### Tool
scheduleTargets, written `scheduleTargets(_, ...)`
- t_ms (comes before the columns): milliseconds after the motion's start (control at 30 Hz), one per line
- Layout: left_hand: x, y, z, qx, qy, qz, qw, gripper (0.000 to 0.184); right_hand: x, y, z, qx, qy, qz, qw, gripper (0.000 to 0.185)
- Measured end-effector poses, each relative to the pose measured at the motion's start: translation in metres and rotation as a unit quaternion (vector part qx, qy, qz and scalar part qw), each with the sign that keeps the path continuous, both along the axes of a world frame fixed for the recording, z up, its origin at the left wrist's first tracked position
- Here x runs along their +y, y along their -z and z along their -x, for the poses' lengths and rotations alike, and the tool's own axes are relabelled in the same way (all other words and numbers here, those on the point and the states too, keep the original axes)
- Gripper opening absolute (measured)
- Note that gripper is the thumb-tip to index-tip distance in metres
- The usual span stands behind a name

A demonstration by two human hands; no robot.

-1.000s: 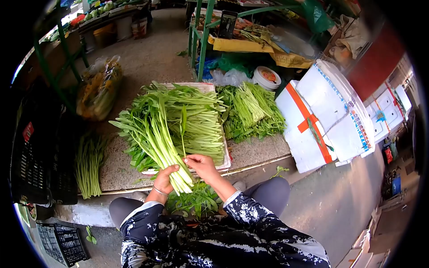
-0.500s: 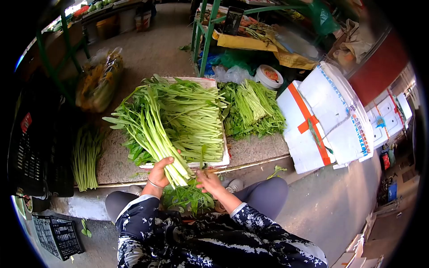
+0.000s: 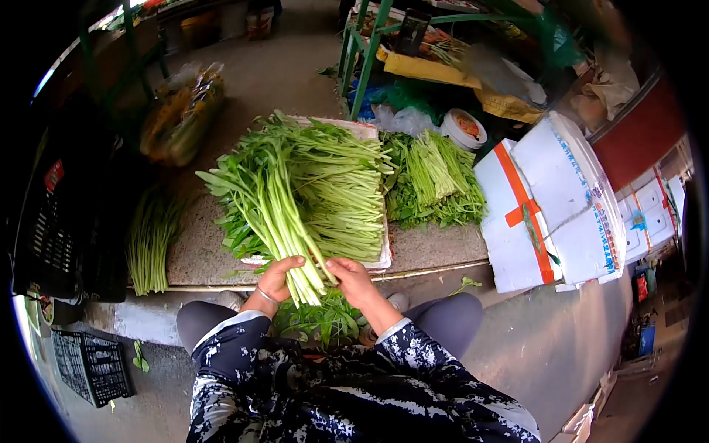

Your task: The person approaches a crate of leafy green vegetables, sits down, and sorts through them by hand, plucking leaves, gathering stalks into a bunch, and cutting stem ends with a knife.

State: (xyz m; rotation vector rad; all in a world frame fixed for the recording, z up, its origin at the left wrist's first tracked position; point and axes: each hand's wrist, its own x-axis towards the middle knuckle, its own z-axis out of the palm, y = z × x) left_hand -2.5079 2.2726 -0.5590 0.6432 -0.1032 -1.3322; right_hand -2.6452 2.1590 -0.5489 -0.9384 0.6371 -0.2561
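Observation:
A bunch of long-stemmed greens point(image 3: 284, 218), looking like water spinach, lies tilted over a white foam box, leaves pointing away from me. My left hand point(image 3: 275, 280) is closed around the cut stem ends from the left. On the other side, my right hand point(image 3: 353, 282) is closed with thumb and fingers on a stem at the bunch's right edge; its fingertips are partly hidden. Beneath the bunch, the foam box point(image 3: 385, 255) is filled with more stacked greens point(image 3: 343, 192). Loose leaves point(image 3: 325, 319) lie on the ground between my feet, below my hands.
Another pile of greens point(image 3: 436, 177) sits right of the box, beside taped white foam boxes point(image 3: 528, 210). At left are a thin-stemmed bunch point(image 3: 151, 247), black crates point(image 3: 52, 229) and a bagged bundle point(image 3: 185, 118). A lidded white tub point(image 3: 464, 129) stands behind.
My right hand has moved up to the bunch and pinches a stem there; the loose leafy piece at its fingers no longer shows. My left hand keeps its hold. The view has shifted slightly.

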Motion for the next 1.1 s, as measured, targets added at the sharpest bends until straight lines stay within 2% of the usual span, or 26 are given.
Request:
scheduleTargets(67, -0.001, -0.007, 0.004, 0.027, -0.013, 0.02, 0.999, 0.049, 0.002, -0.008, -0.003, -0.02, 0.03, -0.056, 0.998, 0.019)
scheduleTargets(133, 0.0, -0.008, 0.004, 0.038, 0.007, 0.009, 0.999, 0.045, 0.002, -0.011, -0.006, -0.051, 0.03, -0.057, 0.997, 0.02)
scheduleTargets(200, 0.001, -0.008, 0.004, -0.008, -0.005, -0.014, 1.0, 0.047, -0.001, 0.0, -0.007, -0.017, -0.009, -0.026, 0.999, 0.022)
scheduleTargets(300, 0.0, -0.011, 0.005, -0.038, 0.021, 0.015, 0.999, 0.048, 0.0, 0.007, -0.004, 0.06, -0.031, 0.023, 0.997, 0.026)
scheduleTargets(467, 0.001, 0.001, 0.002, -0.009, 0.035, 0.004, 0.999, 0.046, -0.006, -0.008, -0.005, 0.125, -0.082, 0.091, 0.985, 0.024)
scheduleTargets(533, 0.002, 0.0, 0.003, 0.007, 0.047, 0.0, 0.999, 0.045, -0.013, -0.006, -0.012, 0.106, -0.076, 0.205, 0.97, 0.021)
scheduleTargets(567, 0.001, -0.01, 0.004, 0.009, 0.034, -0.002, 0.999, 0.044, -0.014, -0.017, -0.02, 0.06, -0.021, 0.198, 0.978, 0.018)
scheduleTargets(600, 0.001, -0.015, 0.006, 0.012, 0.022, -0.005, 1.0, 0.043, -0.017, -0.022, -0.028, 0.061, -0.02, 0.197, 0.978, 0.018)
scheduleTargets(667, 0.0, -0.011, 0.007, 0.008, 0.024, -0.008, 1.0, 0.044, -0.022, -0.029, -0.047, 0.028, 0.005, 0.314, 0.949, 0.019)
scheduleTargets(700, 0.0, -0.008, 0.006, 0.001, 0.023, -0.01, 1.0, 0.045, -0.023, -0.031, -0.056, 0.029, 0.008, 0.314, 0.949, 0.019)
scheduleTargets(800, -0.001, -0.001, 0.004, -0.016, 0.029, -0.008, 0.999, 0.05, -0.03, -0.035, -0.077, 0.086, -0.018, 0.379, 0.921, 0.021)
scheduleTargets(867, 0.0, -0.001, 0.004, -0.015, 0.022, -0.006, 1.0, 0.05, -0.035, -0.028, -0.083, 0.139, -0.047, 0.457, 0.877, 0.022)
scheduleTargets(1000, 0.005, 0.002, 0.002, -0.019, 0.042, -0.019, 0.999, 0.048, -0.04, -0.013, -0.081, 0.125, -0.024, 0.42, 0.899, 0.022)
scheduleTargets(1067, 0.006, 0.001, 0.001, -0.025, 0.045, -0.023, 0.998, 0.047, -0.039, -0.013, -0.078, 0.12, -0.026, 0.348, 0.93, 0.018)
scheduleTargets(1100, 0.007, 0.004, 0.0, -0.03, 0.046, -0.022, 0.998, 0.048, -0.038, -0.013, -0.076, 0.12, -0.026, 0.348, 0.929, 0.018)
